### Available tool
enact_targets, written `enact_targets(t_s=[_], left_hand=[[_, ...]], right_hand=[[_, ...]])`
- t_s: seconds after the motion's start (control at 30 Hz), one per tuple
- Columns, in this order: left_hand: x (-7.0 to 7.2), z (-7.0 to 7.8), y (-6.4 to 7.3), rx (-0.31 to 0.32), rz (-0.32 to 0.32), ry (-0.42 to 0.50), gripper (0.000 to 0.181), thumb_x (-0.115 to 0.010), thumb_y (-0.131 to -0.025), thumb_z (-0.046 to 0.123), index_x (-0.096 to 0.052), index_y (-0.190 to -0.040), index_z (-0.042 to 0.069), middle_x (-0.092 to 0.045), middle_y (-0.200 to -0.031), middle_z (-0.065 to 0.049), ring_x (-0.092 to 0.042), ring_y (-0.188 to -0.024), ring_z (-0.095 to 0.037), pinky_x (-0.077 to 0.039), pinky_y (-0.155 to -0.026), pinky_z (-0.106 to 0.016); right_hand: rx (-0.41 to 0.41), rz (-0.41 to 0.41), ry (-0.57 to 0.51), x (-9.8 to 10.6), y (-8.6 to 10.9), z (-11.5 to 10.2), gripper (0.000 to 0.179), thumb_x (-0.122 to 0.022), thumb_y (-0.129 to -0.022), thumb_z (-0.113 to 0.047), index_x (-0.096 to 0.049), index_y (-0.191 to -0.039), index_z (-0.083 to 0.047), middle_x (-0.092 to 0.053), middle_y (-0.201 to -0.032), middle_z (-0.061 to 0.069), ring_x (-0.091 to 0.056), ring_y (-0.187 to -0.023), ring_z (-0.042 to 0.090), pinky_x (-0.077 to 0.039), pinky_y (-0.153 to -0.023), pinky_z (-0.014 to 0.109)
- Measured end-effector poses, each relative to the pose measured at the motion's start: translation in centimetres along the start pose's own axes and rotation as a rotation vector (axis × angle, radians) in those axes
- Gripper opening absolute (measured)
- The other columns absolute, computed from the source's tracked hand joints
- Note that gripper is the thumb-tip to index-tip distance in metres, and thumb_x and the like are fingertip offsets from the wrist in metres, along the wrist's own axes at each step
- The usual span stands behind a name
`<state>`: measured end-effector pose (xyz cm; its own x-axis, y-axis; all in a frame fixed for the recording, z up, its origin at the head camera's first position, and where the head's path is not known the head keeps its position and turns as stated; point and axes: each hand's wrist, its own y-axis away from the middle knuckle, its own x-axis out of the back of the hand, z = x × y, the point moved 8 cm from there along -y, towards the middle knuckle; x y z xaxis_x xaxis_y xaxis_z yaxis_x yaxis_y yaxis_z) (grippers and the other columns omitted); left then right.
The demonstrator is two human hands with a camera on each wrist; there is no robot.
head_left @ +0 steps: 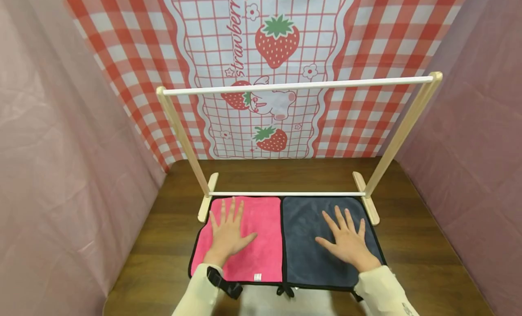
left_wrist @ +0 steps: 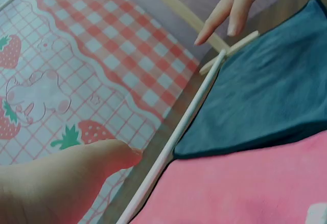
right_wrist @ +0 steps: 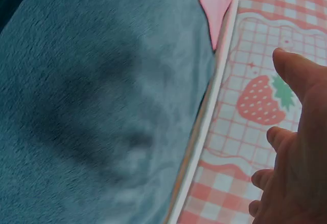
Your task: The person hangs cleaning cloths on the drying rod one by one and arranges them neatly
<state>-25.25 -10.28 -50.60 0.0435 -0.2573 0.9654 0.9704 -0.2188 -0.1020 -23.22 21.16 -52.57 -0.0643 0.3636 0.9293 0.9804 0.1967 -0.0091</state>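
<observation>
Notably, hands (head_left: 226, 238) (head_left: 346, 243) spread over cloths (head_left: 265, 252) (head_left: 303, 257), wrist strap (head_left: 222, 283) head-view only

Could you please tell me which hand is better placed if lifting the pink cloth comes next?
Probably the left grip: it is over the pink cloth, fingers spread and holding nothing, while the right grip is over the grey cloth.

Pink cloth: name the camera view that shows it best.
The head view: it shows the pink cloth with all four edges in frame, though the left hand covers part. The left wrist view cuts it off; the right wrist view shows just a piece.
</observation>
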Motion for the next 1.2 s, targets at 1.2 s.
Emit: enact_targets(t_s=[1.2], left_hand=[[9.7,-12.6,-7.2,0.21,0.518,0.222,0.096,-0.069,-0.087,0.032,-0.014,-0.156,-0.005,-0.014,-0.161,-0.027,-0.011,-0.146,-0.046,-0.011,-0.115,-0.064]], right_hand=[[-0.061,-0.039,-0.026,-5.2,-1.0,5.3,0.102,-0.066,-0.08,-0.068,-0.03,-0.156,-0.011,-0.011,-0.16,0.031,-0.004,-0.144,0.055,0.005,-0.102,0.081]])
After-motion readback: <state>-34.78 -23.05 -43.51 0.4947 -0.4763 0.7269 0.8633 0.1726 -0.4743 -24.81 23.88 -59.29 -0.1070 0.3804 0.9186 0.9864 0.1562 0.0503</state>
